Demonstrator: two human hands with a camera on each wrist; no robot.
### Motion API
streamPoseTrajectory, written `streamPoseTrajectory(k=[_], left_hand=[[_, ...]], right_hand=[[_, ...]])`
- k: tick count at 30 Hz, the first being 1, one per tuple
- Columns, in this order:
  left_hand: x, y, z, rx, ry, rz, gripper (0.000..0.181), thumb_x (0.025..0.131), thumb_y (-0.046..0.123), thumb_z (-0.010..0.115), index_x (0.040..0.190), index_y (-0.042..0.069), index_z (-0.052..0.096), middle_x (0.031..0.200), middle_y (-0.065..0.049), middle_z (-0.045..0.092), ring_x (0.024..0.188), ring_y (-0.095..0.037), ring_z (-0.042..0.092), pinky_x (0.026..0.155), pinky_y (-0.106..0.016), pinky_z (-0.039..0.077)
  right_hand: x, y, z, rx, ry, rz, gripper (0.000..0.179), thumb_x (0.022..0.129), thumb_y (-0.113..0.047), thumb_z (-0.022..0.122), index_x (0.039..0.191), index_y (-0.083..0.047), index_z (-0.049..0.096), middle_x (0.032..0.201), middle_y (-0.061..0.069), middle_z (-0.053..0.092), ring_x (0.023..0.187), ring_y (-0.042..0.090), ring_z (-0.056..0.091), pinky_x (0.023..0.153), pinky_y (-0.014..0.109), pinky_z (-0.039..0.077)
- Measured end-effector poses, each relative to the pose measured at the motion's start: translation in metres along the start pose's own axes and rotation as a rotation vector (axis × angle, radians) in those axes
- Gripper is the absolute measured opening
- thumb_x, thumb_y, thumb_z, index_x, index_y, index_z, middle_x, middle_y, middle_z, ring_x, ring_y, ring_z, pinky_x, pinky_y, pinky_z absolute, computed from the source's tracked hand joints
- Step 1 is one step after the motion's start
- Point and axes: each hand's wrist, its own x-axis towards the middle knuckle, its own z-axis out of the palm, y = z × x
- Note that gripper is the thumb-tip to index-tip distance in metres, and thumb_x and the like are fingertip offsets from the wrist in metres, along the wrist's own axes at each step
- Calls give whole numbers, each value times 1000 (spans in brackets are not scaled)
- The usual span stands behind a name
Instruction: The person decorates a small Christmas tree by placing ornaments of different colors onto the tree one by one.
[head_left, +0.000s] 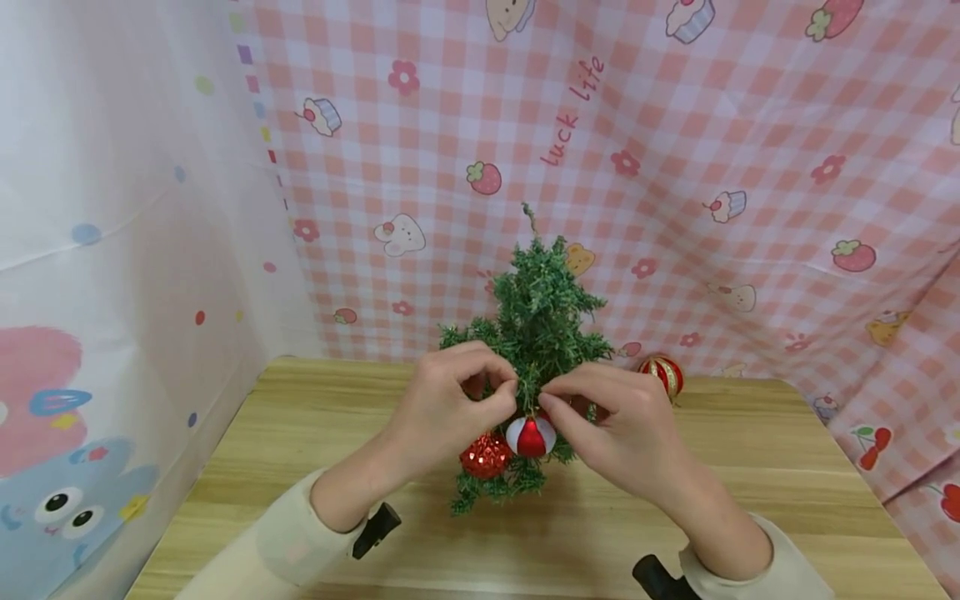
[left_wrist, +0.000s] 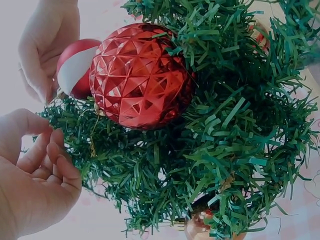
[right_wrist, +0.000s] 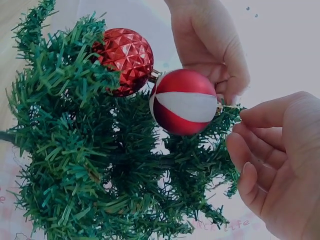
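A small green artificial Christmas tree [head_left: 543,321] stands on the wooden table. On its front hangs a red and white striped bauble [head_left: 532,437], its gold cap and thin string [right_wrist: 227,106] facing a branch tip. My right hand [head_left: 630,425] pinches at this string with thumb and index finger. From the other side, my left hand [head_left: 450,400] pinches thumb and index finger together at the string and branch tip; the fingers partly hide the string. Beside the striped bauble is a red faceted bauble [left_wrist: 142,75], hanging lower on the tree.
Behind the tree, to the right, a red and gold striped bauble [head_left: 662,377] is visible. A copper-coloured bauble [left_wrist: 202,225] shows among lower branches in the left wrist view. A pink checked cloth [head_left: 420,125] hangs behind the table [head_left: 315,433]; white cloth [head_left: 150,208] hangs at left.
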Motion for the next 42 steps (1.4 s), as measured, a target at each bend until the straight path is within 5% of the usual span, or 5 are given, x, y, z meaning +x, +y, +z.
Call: streamPoseTrajectory(k=[3, 8, 21, 30, 42], left_hand=[[0, 0, 0, -2, 20, 24, 16, 90, -5, 70, 87, 10, 76, 82, 5, 67, 68, -11, 50, 60, -26, 44], [0, -1, -1, 1, 87, 85, 15, 90, -6, 71, 89, 8, 76, 86, 2, 70, 71, -11, 53, 63, -28, 48], [-1, -5, -1, 116, 238, 225, 14, 82, -9, 73, 95, -2, 75, 95, -10, 71, 81, -21, 62, 69, -35, 55], [-6, -10, -1, 167, 237, 227, 20, 81, -6, 76, 100, -4, 74, 102, -14, 71, 97, -26, 66, 84, -33, 56], [-15, -20, -5, 161, 237, 174, 23, 83, -12, 71, 103, -2, 74, 103, -10, 71, 86, -27, 63, 71, -38, 53]], right_hand=[[-2, 1, -1, 16, 22, -26, 6, 93, -8, 77, 89, -8, 81, 82, -1, 76, 64, 3, 60, 51, 15, 44], [-4, 0, -4, 69, 72, -82, 32, 105, -27, 65, 90, -5, 80, 79, 3, 75, 60, 6, 59, 50, 15, 46], [-14, 17, -19, 21, 163, -132, 23, 101, -21, 67, 89, -6, 79, 82, 6, 74, 61, 4, 54, 53, 17, 43], [-27, 32, -33, 2, 182, -116, 33, 104, -31, 67, 90, -3, 77, 80, 7, 72, 64, 3, 53, 54, 19, 41], [-55, 67, -48, -98, 168, -1, 28, 102, -28, 70, 95, -1, 77, 87, 9, 73, 76, 1, 60, 60, 15, 48]])
